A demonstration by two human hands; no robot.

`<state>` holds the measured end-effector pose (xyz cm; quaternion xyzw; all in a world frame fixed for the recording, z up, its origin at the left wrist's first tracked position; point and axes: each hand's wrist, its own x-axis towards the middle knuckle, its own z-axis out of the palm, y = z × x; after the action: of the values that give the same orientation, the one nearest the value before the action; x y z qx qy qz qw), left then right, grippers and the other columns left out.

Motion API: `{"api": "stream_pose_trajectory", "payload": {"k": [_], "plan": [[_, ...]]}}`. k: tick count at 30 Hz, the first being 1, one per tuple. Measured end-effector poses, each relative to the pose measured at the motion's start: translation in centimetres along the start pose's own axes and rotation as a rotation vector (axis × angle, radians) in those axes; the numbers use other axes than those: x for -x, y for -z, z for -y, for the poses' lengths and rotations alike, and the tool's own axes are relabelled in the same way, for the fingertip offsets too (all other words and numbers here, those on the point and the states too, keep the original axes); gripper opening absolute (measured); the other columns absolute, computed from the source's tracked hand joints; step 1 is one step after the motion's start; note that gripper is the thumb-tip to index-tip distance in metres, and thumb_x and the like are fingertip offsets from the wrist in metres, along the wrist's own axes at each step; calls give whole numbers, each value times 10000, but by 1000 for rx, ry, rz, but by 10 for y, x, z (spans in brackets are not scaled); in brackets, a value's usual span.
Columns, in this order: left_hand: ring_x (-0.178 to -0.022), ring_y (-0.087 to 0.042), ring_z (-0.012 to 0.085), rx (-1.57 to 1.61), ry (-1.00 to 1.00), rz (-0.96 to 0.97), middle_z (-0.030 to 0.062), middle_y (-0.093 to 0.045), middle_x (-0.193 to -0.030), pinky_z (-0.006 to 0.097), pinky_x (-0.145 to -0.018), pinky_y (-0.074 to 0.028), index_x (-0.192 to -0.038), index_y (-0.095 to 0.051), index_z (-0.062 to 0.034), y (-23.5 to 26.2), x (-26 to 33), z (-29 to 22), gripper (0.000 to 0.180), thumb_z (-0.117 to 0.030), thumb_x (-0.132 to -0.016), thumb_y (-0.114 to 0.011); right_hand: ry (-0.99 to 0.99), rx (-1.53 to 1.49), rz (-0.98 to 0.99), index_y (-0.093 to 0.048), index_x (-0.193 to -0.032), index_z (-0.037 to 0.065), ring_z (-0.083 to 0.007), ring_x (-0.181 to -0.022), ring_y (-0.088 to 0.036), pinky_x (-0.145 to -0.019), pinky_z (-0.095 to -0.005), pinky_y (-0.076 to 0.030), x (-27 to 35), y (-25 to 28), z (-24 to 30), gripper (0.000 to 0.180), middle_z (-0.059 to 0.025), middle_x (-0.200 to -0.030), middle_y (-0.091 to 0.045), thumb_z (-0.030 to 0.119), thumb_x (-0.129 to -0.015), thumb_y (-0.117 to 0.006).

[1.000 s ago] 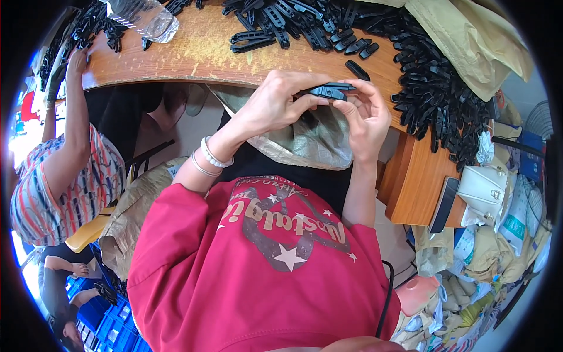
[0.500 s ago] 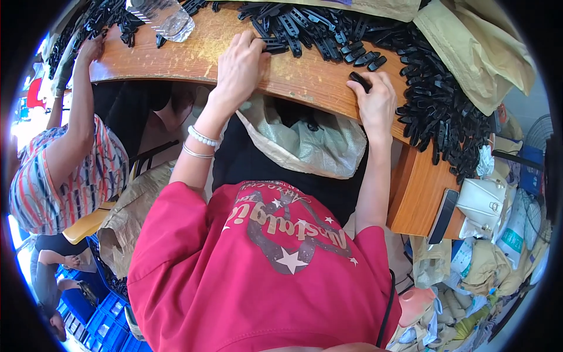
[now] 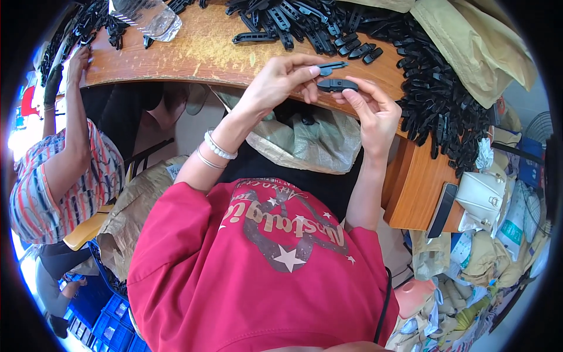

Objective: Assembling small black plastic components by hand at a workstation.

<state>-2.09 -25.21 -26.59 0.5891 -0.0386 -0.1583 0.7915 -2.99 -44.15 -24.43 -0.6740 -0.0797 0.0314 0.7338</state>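
Above the front edge of the wooden table (image 3: 211,58), my two hands are close together. My left hand (image 3: 278,85) pinches a slim black plastic strip (image 3: 333,66) between thumb and fingers. Just below that strip, a thicker black plastic casing (image 3: 337,85) with a tapered end is gripped by my right hand (image 3: 375,111). The two parts lie roughly parallel, with a small gap between them. A heap of slotted black strips (image 3: 284,20) sits beyond my hands. Several casings (image 3: 358,50) lie in a row near it, and a large pile of casings (image 3: 440,105) covers the right side.
An open woven sack (image 3: 281,154) hangs under the table edge at my lap. A clear plastic container (image 3: 161,23) stands at the far left. Brown paper (image 3: 469,47) covers the far right corner, near a white handbag (image 3: 484,196). Another person (image 3: 73,176) works at the left.
My left hand has moved right from the strip heap with one strip. My right hand has shifted slightly nearer and turned its casing sideways, so both parts are now close together.
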Motion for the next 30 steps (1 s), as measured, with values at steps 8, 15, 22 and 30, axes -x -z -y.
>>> {"api": "stream_pose_trajectory", "payload": {"k": [8, 15, 22, 30], "plan": [[-614, -637, 115, -209, -111, 26, 85, -655, -749, 231, -596, -521, -1109, -588, 65, -19, 6, -12, 317, -199, -984, -466, 95, -22, -107, -625, -998, -105, -181, -822, -664, -739, -262, -551, 10, -6, -17, 179, -147, -987, -627, -76, -822, -625], [-609, -636, 138, -566, -272, 42, 125, -652, -755, 270, -563, -494, -1097, -617, 19, -20, 15, -19, 287, -152, -867, -628, 274, 51, -173, -634, -966, -91, -164, -813, -646, -730, -245, -547, 19, -15, -17, 167, -143, -979, -621, -102, -799, -637], [-667, -639, 291, -694, -482, 14, 171, -637, -779, 345, -622, -499, -1069, -605, 3, -14, 17, -8, 290, -103, -804, -654, 113, -66, -47, -595, -1092, -44, -133, -936, -570, -790, -243, -473, 16, -7, -12, 375, -98, -1095, -565, -48, -738, -717], [-687, -630, 367, -695, -351, 45, 186, -651, -784, 396, -647, -503, -1126, -599, -32, -13, 26, -3, 408, -299, -827, -677, 84, 191, 103, -659, -973, -7, -102, -828, -600, -751, -236, -480, -4, 20, -15, 171, -58, -939, -638, 8, -803, -675]]}}
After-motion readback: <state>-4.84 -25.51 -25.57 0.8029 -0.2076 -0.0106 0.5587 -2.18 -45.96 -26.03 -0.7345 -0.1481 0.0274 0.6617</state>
